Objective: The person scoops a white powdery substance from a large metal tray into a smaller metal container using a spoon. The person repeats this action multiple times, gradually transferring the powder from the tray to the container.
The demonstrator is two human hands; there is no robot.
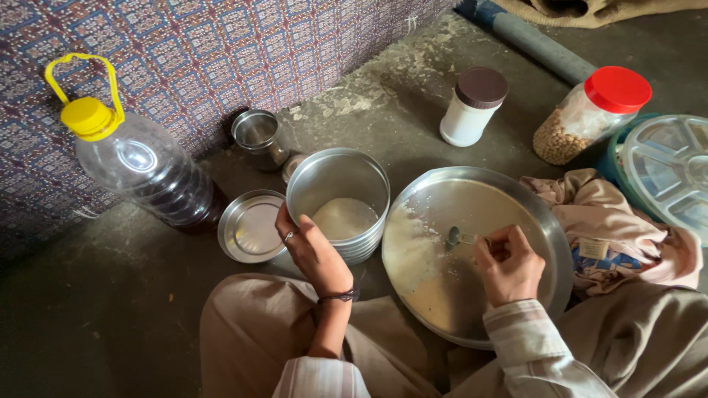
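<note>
A steel spoon [455,236] lies low over the flour-dusted steel platter [542,221] on the floor, pinched in the closed grip of the right hand [509,264]. Just left, touching the platter, stands a steel canister [338,177] holding pale flour; the left hand [313,250] clasps its near rim. A round lid [247,228] lies beside it, an oil bottle [140,166] beyond.

**A home cooking corner on the floor**

Steel vessels are sitting straight on a bare concrete floor [110,309]: a wide steel platter [516,214] is lying at the centre, a flour-filled steel pot [339,203] just left of it, jars behind it, a patterned cloth [206,51] hanging beyond.
</note>
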